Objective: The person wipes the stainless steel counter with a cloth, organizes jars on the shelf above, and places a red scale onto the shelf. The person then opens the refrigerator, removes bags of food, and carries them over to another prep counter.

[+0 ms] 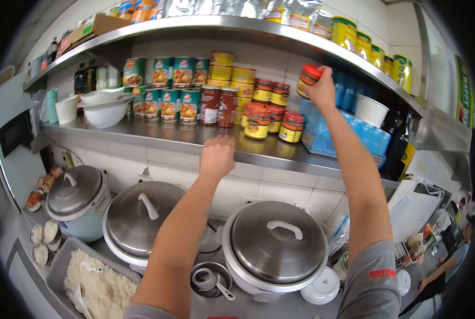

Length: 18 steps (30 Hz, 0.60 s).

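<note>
My right hand (321,89) grips a red-lidded jar (309,78) by its upper part, raised above the lower steel shelf, near a blue plastic-wrapped bottle pack (322,130). To its left, red-lidded jars with yellow labels (257,123) stand grouped and partly stacked on the shelf. My left hand (217,155) is at the front edge of that shelf (168,137), its fingers curled at the edge; whether they hold anything is hidden. Just behind it are two dark red jars (209,106), with yellow tins (221,73) beside them.
Below the shelf stand large lidded cookers (277,242), (141,218) and a grey tub of rice (72,266). Green cans (169,105) and white bowls (104,112) fill the shelf's left. An upper shelf (216,22) runs overhead. Another person (450,266) is at far right.
</note>
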Motion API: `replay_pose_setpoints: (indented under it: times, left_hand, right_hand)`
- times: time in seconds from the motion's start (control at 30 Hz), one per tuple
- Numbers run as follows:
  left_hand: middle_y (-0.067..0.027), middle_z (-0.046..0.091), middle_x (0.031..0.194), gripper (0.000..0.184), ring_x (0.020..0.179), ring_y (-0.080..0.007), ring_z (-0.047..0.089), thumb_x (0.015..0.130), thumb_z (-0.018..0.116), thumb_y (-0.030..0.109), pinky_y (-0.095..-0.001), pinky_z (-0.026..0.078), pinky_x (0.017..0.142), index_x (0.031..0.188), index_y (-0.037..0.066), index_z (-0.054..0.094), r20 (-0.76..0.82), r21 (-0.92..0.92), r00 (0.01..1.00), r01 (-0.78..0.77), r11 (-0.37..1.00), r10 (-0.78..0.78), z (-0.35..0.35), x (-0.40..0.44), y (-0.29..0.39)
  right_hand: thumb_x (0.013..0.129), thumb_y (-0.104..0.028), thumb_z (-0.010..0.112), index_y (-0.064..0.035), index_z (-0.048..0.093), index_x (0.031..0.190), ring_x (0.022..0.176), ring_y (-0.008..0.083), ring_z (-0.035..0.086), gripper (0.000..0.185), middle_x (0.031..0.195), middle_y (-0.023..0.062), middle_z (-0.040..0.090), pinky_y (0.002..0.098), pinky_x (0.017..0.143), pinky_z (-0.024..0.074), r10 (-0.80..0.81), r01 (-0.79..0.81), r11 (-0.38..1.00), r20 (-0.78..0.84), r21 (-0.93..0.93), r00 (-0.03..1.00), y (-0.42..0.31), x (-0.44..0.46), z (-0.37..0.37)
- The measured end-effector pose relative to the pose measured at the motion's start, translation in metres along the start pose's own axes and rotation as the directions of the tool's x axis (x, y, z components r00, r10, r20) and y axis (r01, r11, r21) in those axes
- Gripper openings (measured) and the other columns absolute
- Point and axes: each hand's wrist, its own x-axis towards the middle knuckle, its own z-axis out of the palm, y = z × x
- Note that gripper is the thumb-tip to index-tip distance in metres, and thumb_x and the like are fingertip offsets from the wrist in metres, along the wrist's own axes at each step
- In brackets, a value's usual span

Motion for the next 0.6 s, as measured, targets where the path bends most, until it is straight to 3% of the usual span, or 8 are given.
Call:
replay_pose_setpoints:
  times: [0.03,0.17,0.27,0.33,0.43,0.5,0.57,0.6]
  left_hand:
    - [-0.0111,0.063,0.103,0.034,0.097,-0.025,0.059,0.062,0.058,0.006,-0.0369,0.044,0.083,0.096,0.005,0.062,0.055,0.009,0.998,0.03,0.999,-0.031,0.001,-0.001,-0.002]
    - [-0.0106,0.064,0.098,0.031,0.091,-0.024,0.061,0.06,0.06,0.006,-0.0356,0.045,0.079,0.091,0.005,0.063,-0.025,0.007,1.0,-0.002,1.0,0.002,0.006,-0.003,-0.005]
    - [-0.0074,0.058,0.068,0.006,0.07,-0.0236,0.059,0.059,0.056,0.005,-0.0343,0.045,0.066,0.065,0.007,0.054,-0.257,-0.007,0.96,-0.118,0.993,0.112,0.015,-0.003,-0.01]
    - [-0.007,0.058,0.068,0.006,0.069,-0.023,0.059,0.059,0.056,0.005,-0.0339,0.044,0.065,0.064,0.007,0.054,-0.248,-0.005,0.962,-0.116,0.993,0.111,0.016,-0.004,-0.013]
    - [-0.0065,0.058,0.067,0.006,0.069,-0.0227,0.058,0.058,0.056,0.005,-0.0339,0.044,0.063,0.063,0.008,0.054,-0.262,-0.013,0.959,-0.119,0.993,0.111,0.018,-0.003,-0.01]
    - [-0.0064,0.057,0.067,0.006,0.069,-0.0228,0.058,0.058,0.056,0.004,-0.0342,0.043,0.064,0.063,0.007,0.054,-0.261,-0.01,0.961,-0.101,0.995,0.095,0.015,-0.002,-0.011]
    - [-0.0064,0.057,0.068,0.007,0.071,-0.023,0.057,0.059,0.056,0.004,-0.0344,0.043,0.065,0.065,0.007,0.054,-0.234,-0.01,0.969,-0.08,0.997,0.075,0.017,-0.003,-0.008]
    - [-0.0066,0.056,0.07,0.009,0.072,-0.023,0.057,0.059,0.057,0.004,-0.0346,0.043,0.066,0.067,0.007,0.054,-0.224,-0.012,0.973,-0.069,0.998,0.064,0.016,-0.003,-0.007]
  right_hand:
    - [0.052,-0.023,0.084,-0.0077,0.039,0.107,0.094,0.0374,0.055,0.073,0.1,0.0202,0.056,0.042,0.081,0.0452,0.032,-0.032,0.999,0.054,-0.015,0.998,0.006,0.002,0.011]
    - [0.052,-0.025,0.085,-0.0092,0.037,0.109,0.097,0.037,0.054,0.076,0.101,0.021,0.056,0.0415,0.083,0.0453,0.037,-0.018,0.992,0.159,-0.122,0.986,0.027,-0.007,0.056]
    - [0.053,-0.026,0.084,-0.0091,0.039,0.109,0.099,0.0364,0.053,0.074,0.105,0.0209,0.055,0.0418,0.084,0.0451,0.111,-0.079,0.979,0.163,-0.19,0.98,0.028,-0.013,0.071]
    - [0.055,-0.026,0.083,-0.007,0.04,0.109,0.099,0.035,0.054,0.072,0.105,0.0206,0.055,0.0411,0.084,0.0451,0.095,-0.067,0.976,0.128,-0.209,0.987,0.018,-0.019,0.068]
    - [0.056,-0.023,0.082,-0.004,0.04,0.109,0.095,0.0337,0.056,0.071,0.103,0.0202,0.056,0.0402,0.084,0.0457,-0.146,0.146,0.987,0.006,-0.063,0.989,0.003,-0.034,0.058]
    - [0.057,-0.025,0.081,-0.002,0.039,0.108,0.093,0.0329,0.058,0.07,0.1,0.0203,0.057,0.0401,0.082,0.0465,-0.101,0.07,0.961,0.102,0.266,0.99,-0.022,-0.055,0.037]
    - [0.057,-0.026,0.081,-0.002,0.039,0.107,0.093,0.0329,0.058,0.069,0.099,0.0203,0.057,0.0399,0.08,0.0468,-0.149,0.033,0.822,0.158,0.569,0.976,-0.044,-0.077,0.026]
    - [0.056,-0.026,0.082,-0.0022,0.039,0.106,0.094,0.0325,0.058,0.07,0.098,0.0194,0.058,0.039,0.08,0.0469,-0.194,0.061,0.819,0.176,0.571,0.965,-0.055,-0.083,0.031]
